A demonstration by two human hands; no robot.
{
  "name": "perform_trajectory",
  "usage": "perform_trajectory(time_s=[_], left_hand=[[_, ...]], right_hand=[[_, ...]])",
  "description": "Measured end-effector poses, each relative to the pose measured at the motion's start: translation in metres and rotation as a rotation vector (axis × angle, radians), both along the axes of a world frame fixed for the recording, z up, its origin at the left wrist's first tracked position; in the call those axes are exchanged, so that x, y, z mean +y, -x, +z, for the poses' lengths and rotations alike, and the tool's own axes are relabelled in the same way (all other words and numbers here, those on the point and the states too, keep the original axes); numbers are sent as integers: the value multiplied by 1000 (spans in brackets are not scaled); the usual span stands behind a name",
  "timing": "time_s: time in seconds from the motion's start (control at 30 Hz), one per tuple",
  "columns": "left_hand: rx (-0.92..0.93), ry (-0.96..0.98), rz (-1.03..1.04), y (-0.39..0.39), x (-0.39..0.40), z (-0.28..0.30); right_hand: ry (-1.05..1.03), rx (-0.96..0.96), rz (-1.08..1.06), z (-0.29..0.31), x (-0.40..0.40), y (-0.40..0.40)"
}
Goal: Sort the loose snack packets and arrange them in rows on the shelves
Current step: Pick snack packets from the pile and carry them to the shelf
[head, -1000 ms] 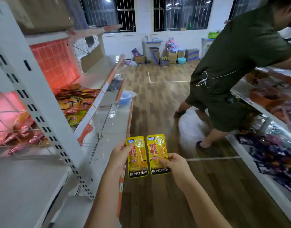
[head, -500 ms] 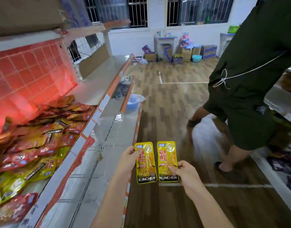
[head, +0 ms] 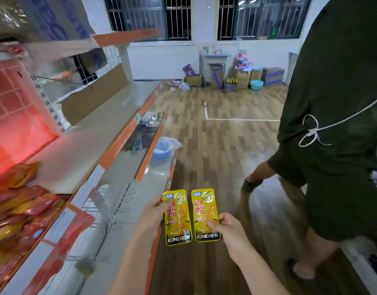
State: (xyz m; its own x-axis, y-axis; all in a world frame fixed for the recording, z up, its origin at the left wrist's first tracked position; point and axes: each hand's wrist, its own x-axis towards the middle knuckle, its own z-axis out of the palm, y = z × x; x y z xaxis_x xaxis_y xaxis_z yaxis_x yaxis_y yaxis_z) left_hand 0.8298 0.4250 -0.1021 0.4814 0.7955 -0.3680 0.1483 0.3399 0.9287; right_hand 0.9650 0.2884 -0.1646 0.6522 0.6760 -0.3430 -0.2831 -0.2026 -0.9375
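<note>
Nearest to us, our left hand (head: pixel 153 216) pinches the left packet (head: pixel 178 217) by its left edge, fingers curled behind it and thumb on the front near the top, while our right hand (head: pixel 228 228) pinches the right packet (head: pixel 206 215) at its lower right corner, thumb across the printed face. Both packets stand upright and side by side, a narrow gap between them, long axes running away from us, brand line at the near end and the round seal at the far end; they hang over the floor just off the orange lip of the lowest shelf (head: pixel 128 188). What the next move turns on, we judge, is that the shelves all lie to our left, so the left hand is the nearer one and the right hand must cross over to follow. Up and left sits the shelf (head: pixel 81 158) holding a heap of red and yellow packets (head: pixel 19 211), blurred here, so we cannot tell whether any row is formed yet; its farther stretch looks bare. To lay ours in a row we would likely swing both leftward and keep their long axes pointing at the back panel. Farther along, a blue basin (head: pixel 162 149) rests on a lower shelf, and a person in dark clothes (head: pixel 336 128) stands to our right.
</note>
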Motion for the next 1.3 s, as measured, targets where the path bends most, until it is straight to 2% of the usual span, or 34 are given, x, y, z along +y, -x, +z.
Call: perform_trajectory(time_s=[0.17, 0.43, 0.8, 1.1, 1.3], left_hand=[[-6, -1, 32, -75, 70, 5], [4, -7, 26, -179, 191, -6], [35, -21, -10, -336, 406, -9], [23, 19, 27, -457, 530, -12], [-7, -7, 102, -539, 614, 1]], right_hand=[[-7, -44, 42, 7, 69, -78], [-56, 10, 16, 1, 195, -181], [-104, 58, -42, 8, 404, -332], [-87, 78, -6, 1, 534, -461], [-82, 83, 117, 11, 635, -560]])
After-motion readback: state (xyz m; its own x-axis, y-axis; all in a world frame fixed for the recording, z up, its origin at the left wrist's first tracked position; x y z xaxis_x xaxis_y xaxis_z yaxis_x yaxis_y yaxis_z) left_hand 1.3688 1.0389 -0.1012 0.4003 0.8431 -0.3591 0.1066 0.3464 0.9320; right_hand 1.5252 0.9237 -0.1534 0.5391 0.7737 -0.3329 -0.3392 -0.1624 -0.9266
